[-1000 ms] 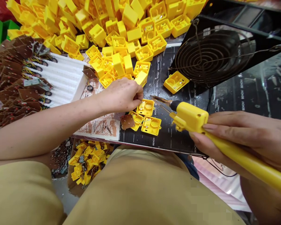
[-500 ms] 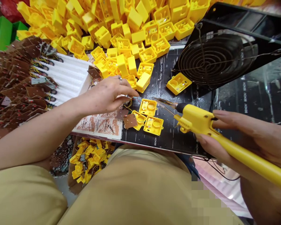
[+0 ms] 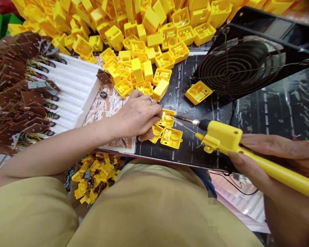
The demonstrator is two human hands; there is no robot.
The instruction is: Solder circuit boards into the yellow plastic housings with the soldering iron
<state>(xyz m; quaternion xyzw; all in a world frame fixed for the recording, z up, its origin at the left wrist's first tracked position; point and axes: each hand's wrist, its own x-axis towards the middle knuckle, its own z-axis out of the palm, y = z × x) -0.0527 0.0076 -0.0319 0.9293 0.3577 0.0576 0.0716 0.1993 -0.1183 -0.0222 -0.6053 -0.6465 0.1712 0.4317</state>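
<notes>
My left hand (image 3: 137, 113) rests on the black mat (image 3: 195, 151) with its fingers curled together at a small open yellow plastic case (image 3: 167, 118); what the fingertips hold is hidden. A ring shows on one finger. Two more open yellow cases (image 3: 172, 138) lie just in front, with a brown circuit board (image 3: 146, 135) beside them. My right hand (image 3: 270, 154) grips a yellow soldering iron (image 3: 226, 140) by its long handle. The iron's metal tip (image 3: 181, 119) points left and reaches the case at my left fingertips.
A big heap of yellow cases (image 3: 144, 27) fills the back of the bench. Brown circuit boards with wires (image 3: 18, 89) are stacked on white foam (image 3: 72, 89) at the left. A black fan with a wire grille (image 3: 237, 65) stands at the right. A box of yellow parts (image 3: 95, 175) sits below.
My left hand has moved right and down from the boards onto the yellow case near the iron's tip. The soldering iron has shifted slightly right, its tip now at that case.
</notes>
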